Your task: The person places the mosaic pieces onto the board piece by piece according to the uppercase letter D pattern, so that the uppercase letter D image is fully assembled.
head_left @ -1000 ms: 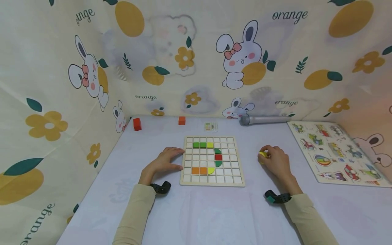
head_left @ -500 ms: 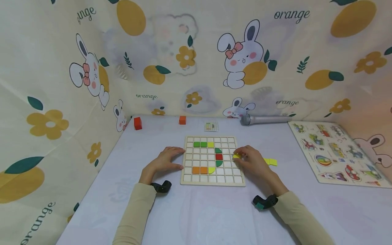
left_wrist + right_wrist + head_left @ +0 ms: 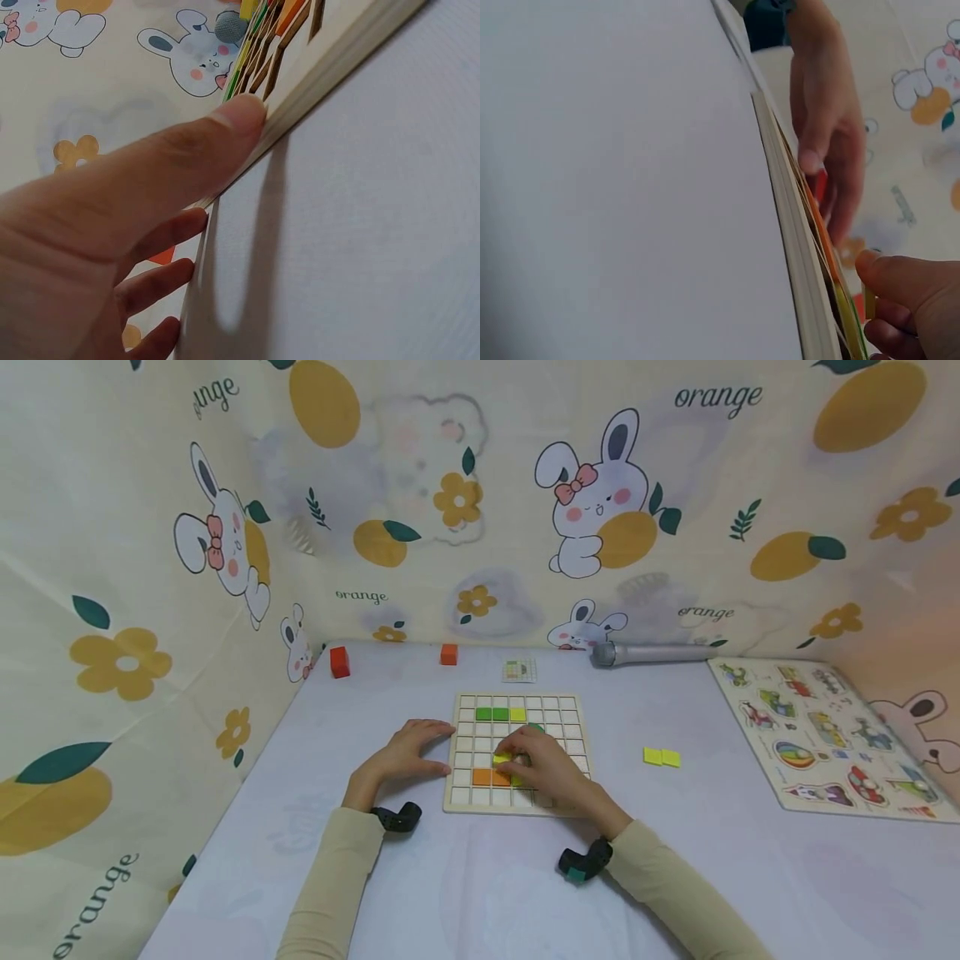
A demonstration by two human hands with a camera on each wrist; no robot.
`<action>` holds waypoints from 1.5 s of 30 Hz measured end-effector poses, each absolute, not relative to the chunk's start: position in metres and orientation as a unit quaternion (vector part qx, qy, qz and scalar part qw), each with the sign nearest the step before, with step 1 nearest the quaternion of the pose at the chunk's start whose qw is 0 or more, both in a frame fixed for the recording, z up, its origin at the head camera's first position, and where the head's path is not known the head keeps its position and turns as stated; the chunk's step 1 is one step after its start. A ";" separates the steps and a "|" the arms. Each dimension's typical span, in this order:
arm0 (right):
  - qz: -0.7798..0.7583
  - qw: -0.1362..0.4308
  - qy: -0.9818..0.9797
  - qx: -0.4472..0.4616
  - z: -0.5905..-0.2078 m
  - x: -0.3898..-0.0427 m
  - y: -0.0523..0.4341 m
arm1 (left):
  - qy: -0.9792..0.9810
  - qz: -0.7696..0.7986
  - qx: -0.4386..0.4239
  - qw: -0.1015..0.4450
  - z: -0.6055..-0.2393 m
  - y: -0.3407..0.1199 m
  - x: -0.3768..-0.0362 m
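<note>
A wooden grid board point(image 3: 480, 810) lies on the table. My right hand point(image 3: 546, 764) is over its middle, pinching a small yellow tile point(image 3: 500, 760) just above the orange tiles point(image 3: 482, 777). In the right wrist view, that yellow tile point(image 3: 869, 302) shows between thumb and fingers. My left hand point(image 3: 405, 752) touches the board's left edge, its thumb point(image 3: 180, 154) and fingers extended. Green tiles point(image 3: 492, 714) and a light yellow tile point(image 3: 517, 714) fill part of an upper row. The right hand hides the red tile and some others.
Two yellow tiles point(image 3: 662, 757) lie on the table right of the board. A picture puzzle board point(image 3: 817, 735) is farther right. Along the back are a grey microphone point(image 3: 652, 654), a small pattern card point(image 3: 519, 671), a red block point(image 3: 340, 662) and an orange block point(image 3: 448, 655).
My right hand has carried the yellow tile leftward from the table to over the board's middle, uncovering two yellow tiles. The left hand stays at the board's edge.
</note>
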State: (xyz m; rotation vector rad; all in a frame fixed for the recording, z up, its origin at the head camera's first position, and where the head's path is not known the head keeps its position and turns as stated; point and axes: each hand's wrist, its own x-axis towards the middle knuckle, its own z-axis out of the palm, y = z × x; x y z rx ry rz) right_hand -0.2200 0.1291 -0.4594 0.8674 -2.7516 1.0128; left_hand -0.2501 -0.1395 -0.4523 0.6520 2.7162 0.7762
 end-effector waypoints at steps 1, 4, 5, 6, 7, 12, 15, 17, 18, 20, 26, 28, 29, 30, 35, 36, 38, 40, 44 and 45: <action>0.334 0.039 -0.898 0.283 -0.460 -0.220 0.125 | 0.930 0.267 0.223 0.121 -0.452 -0.140 -0.250; 0.342 0.037 -0.893 0.289 -0.462 -0.222 0.116 | 0.930 0.265 0.224 0.124 -0.452 -0.140 -0.250; 0.343 0.040 -0.891 0.294 -0.463 -0.224 0.114 | 0.930 0.264 0.225 0.123 -0.452 -0.140 -0.250; 0.345 0.043 -0.890 0.297 -0.464 -0.225 0.111 | 0.930 0.264 0.226 0.122 -0.453 -0.140 -0.250; 0.345 0.045 -0.889 0.299 -0.465 -0.226 0.109 | 0.930 0.263 0.226 0.121 -0.453 -0.140 -0.250; 0.341 0.058 -0.890 0.298 -0.469 -0.230 0.101 | 0.930 0.265 0.221 0.125 -0.453 -0.140 -0.250; 0.336 0.062 -0.890 0.303 -0.469 -0.232 0.099 | 0.930 0.267 0.218 0.127 -0.453 -0.140 -0.251; 0.333 0.064 -0.889 0.308 -0.467 -0.232 0.099 | 0.930 0.267 0.218 0.127 -0.453 -0.140 -0.251; 0.331 0.064 -0.889 0.309 -0.467 -0.231 0.099 | 0.930 0.267 0.218 0.127 -0.453 -0.140 -0.251; 0.330 0.064 -0.890 0.308 -0.467 -0.231 0.101 | 0.931 0.265 0.219 0.125 -0.453 -0.140 -0.251; 0.322 0.065 -0.888 0.322 -0.466 -0.232 0.105 | 0.932 0.260 0.224 0.120 -0.454 -0.141 -0.251; 0.310 0.067 -0.888 0.332 -0.465 -0.233 0.106 | 0.931 0.262 0.225 0.120 -0.453 -0.141 -0.251; 0.305 0.069 -0.889 0.336 -0.464 -0.233 0.107 | 0.930 0.263 0.226 0.120 -0.453 -0.141 -0.251; 0.298 0.070 -0.889 0.340 -0.464 -0.234 0.107 | 0.930 0.264 0.227 0.120 -0.453 -0.141 -0.251; 0.282 0.066 -0.891 0.349 -0.461 -0.235 0.109 | 0.930 0.264 0.227 0.120 -0.453 -0.140 -0.251; 0.283 0.064 -0.891 0.349 -0.461 -0.235 0.109 | 0.930 0.263 0.228 0.119 -0.453 -0.140 -0.251; 0.285 0.057 -0.892 0.346 -0.460 -0.234 0.110 | 0.930 0.262 0.227 0.119 -0.452 -0.140 -0.251; 0.285 0.050 -0.896 0.338 -0.460 -0.234 0.111 | 0.930 0.262 0.228 0.119 -0.452 -0.140 -0.250; 0.302 0.041 -0.896 0.322 -0.457 -0.233 0.117 | 0.930 0.262 0.228 0.119 -0.451 -0.139 -0.249; 0.309 0.042 -0.895 0.319 -0.456 -0.233 0.119 | 0.930 0.264 0.229 0.118 -0.451 -0.139 -0.249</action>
